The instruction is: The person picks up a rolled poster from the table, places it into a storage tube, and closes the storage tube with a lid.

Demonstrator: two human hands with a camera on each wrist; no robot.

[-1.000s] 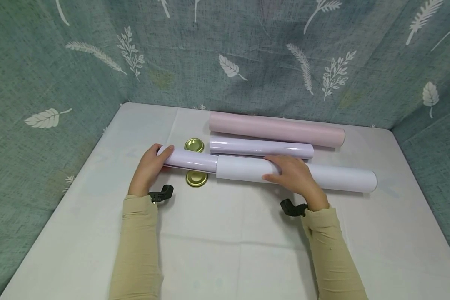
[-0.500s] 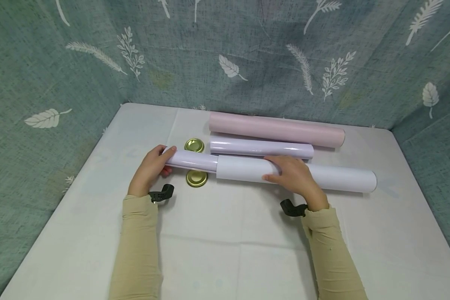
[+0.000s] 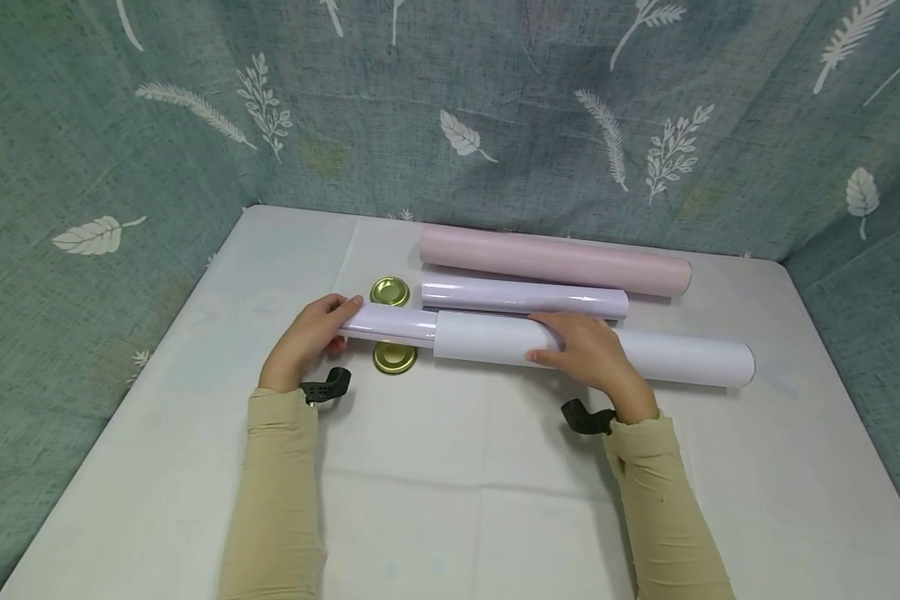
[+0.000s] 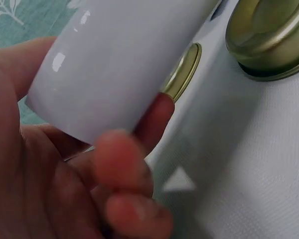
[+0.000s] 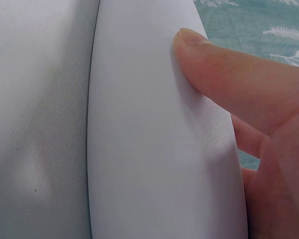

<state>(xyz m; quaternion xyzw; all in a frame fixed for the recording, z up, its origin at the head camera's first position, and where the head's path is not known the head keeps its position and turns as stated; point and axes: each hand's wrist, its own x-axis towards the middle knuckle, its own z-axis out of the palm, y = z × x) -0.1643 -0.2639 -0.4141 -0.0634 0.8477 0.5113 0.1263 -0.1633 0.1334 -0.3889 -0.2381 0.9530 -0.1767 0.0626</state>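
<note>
My left hand (image 3: 305,337) grips the outer end of a glossy pale lilac paper roll (image 3: 393,323), thumb on one side and fingers curled round the other. The roll's far end is hidden inside the open left end of a white cardboard tube (image 3: 682,357). In the left wrist view the same glossy roll (image 4: 109,64) slants up from the palm. Over the middle of the tube, my right hand (image 3: 588,350) holds it with thumb and fingers on opposite sides. The right wrist view shows the thumb (image 5: 214,64) pressed on the tube's smooth white wall (image 5: 149,119).
Behind the white tube lies a second glossy lilac roll (image 3: 525,296), and behind that a pink tube (image 3: 555,258). Two gold metal lids (image 3: 390,291) lie on the white-covered table (image 3: 435,500), one on each side of the held roll. A leaf-patterned curtain (image 3: 525,133) hangs behind.
My left hand has moved right with the lilac roll, and less of the roll shows outside the white tube. My right hand and the tube have stayed in place.
</note>
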